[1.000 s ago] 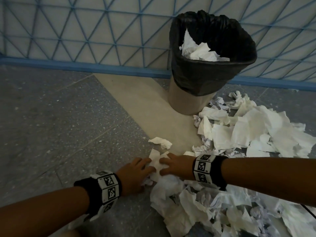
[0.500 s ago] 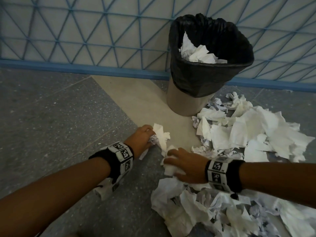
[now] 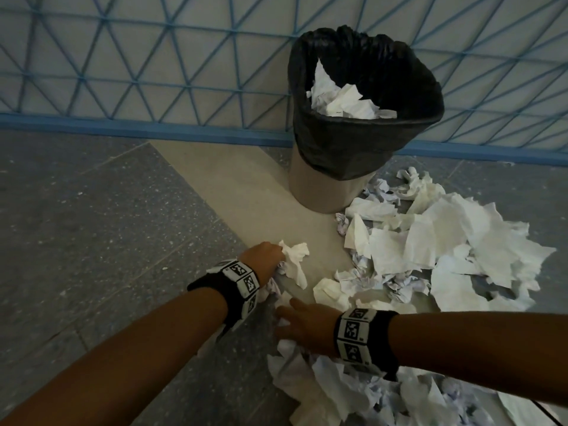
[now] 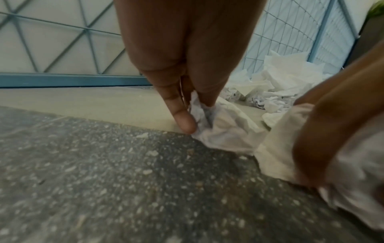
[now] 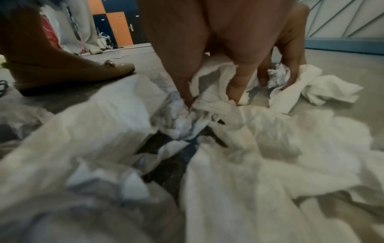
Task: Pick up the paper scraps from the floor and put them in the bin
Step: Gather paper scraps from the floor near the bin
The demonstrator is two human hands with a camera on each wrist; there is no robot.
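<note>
White crumpled paper scraps lie in a broad pile on the floor, right of and in front of the bin. The bin has a black liner and holds some paper. My left hand pinches a crumpled scrap low over the beige floor strip; the left wrist view shows its fingertips closed on that scrap. My right hand lies on the pile's near left edge, its fingers curled into scraps.
A blue lattice wall panel with a blue base rail runs behind the bin. Grey speckled floor spreads to the left. More scraps lie under my right forearm. A tan shoe stands on the floor left of my right hand.
My left hand left the pile's edge, reached forward to the lone scrap and took hold of it. My right hand stayed at the pile and closed on scraps there.
</note>
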